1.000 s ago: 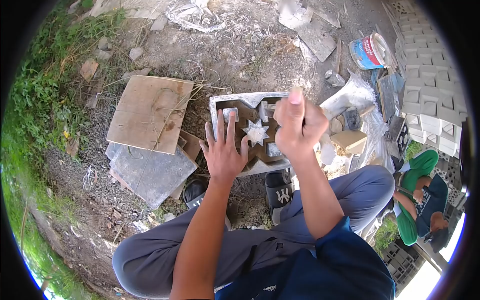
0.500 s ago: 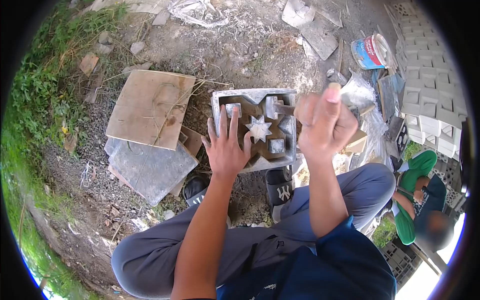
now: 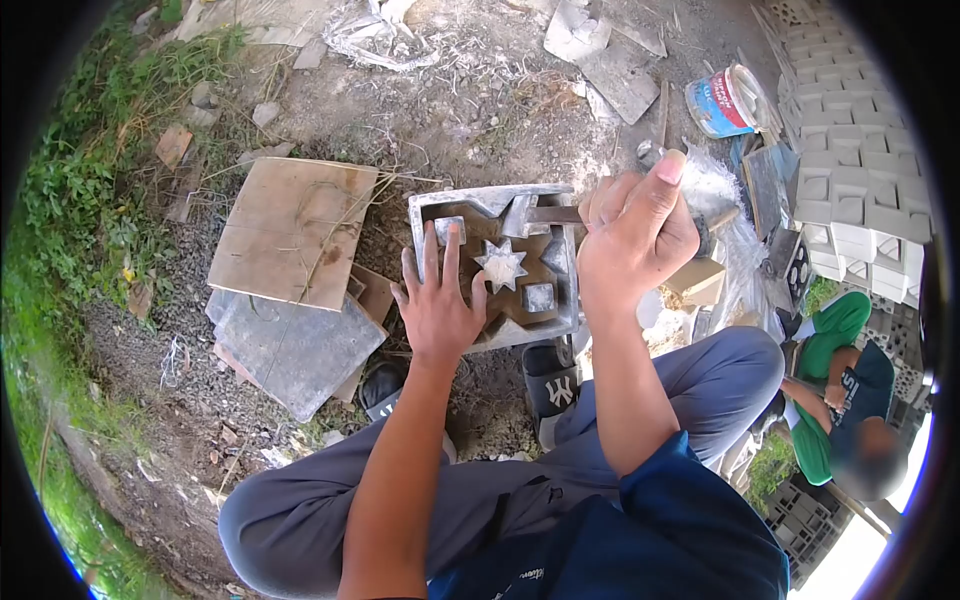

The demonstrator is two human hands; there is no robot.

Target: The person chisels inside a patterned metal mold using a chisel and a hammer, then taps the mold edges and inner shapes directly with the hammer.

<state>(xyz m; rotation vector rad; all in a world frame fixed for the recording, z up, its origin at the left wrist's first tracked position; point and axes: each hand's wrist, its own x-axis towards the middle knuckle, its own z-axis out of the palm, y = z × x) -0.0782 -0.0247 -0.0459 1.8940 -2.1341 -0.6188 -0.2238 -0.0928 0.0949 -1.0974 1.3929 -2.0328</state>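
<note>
A grey, dusty mould frame [image 3: 572,310] with a star-shaped block [image 3: 500,265] and smaller square blocks [image 3: 538,297] inside lies on the ground before me. My left hand [image 3: 437,312] rests over its left side, fingers spread, the tips by the upper-left square block. In my right hand [image 3: 640,235] is what looks like a hammer [image 3: 553,215], gripped in a fist with the thumb up. Its brown shaft points left across the frame's right wall, and the greyish end is over the upper part of the mould. My fist hides the rest of the handle.
Left of the mould lie a brown board [image 3: 290,230] and a grey slab [image 3: 290,345], stacked. A paint bucket [image 3: 725,102] stands at upper right, near stacked pale blocks [image 3: 850,160]. Crumpled plastic [image 3: 755,285] lies at right. Another person [image 3: 850,400] sits at far right.
The camera view has shifted slightly, moving the mould left and a little down. My right hand and the tool have moved slightly relative to the mould; my left hand keeps its place on it.
</note>
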